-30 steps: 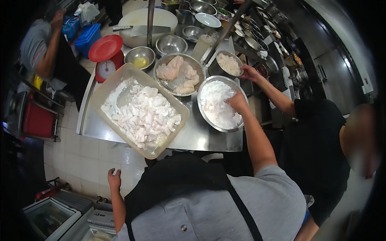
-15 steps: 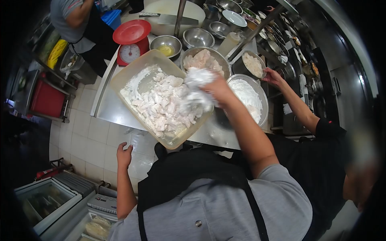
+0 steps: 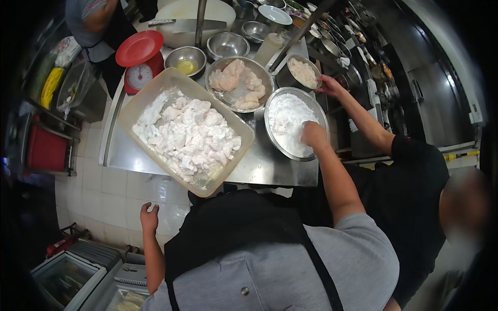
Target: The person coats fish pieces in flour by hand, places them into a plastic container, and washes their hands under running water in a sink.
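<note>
Diffuse light is falling on the steel table [image 3: 282, 173], glare is marking the floor tiles [image 3: 168, 193], a highlight is spotting the dark panel [image 3: 437, 85], wide-angle distortion is bending outer lines, black vignetting is filling the corners, blur is covering a co-worker's head [image 3: 464, 205]

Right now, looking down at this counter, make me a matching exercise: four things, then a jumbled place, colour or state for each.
Things:
1. right hand
2. left hand
3. plastic tub
4. kitchen scale

Descriptions:
A. filled with white-coated pieces
B. red, with a round dial
C. off the counter, holding nothing visible
D. inside the metal bowl of white powder

Pairs: 1-D, 2-C, 3-A, 4-B
</note>
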Action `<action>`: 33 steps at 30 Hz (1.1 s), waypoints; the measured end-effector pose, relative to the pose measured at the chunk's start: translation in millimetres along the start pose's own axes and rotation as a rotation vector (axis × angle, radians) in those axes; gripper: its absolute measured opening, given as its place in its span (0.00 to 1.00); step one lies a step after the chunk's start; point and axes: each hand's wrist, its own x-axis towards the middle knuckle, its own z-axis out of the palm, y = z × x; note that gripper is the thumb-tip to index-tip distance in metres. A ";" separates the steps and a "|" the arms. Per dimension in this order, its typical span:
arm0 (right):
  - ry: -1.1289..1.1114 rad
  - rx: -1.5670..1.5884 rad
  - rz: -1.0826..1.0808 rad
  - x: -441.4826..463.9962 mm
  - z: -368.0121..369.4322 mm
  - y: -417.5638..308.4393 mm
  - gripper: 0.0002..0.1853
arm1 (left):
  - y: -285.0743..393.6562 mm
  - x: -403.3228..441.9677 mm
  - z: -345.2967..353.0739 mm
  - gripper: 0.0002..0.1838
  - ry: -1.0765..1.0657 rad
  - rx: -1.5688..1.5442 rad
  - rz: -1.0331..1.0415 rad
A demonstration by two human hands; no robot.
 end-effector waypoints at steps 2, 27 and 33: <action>0.021 0.026 -0.004 6.1 5.7 5.5 0.20 | 11.1 1.2 -3.8 0.25 0.026 0.046 0.072; 0.054 0.499 -0.111 14.0 32.3 -47.6 0.46 | -2.5 -18.7 1.6 0.24 0.064 -0.023 0.008; 0.211 0.674 -0.060 24.4 23.7 -29.1 0.44 | -25.3 -12.5 -2.5 0.25 0.121 -0.002 0.041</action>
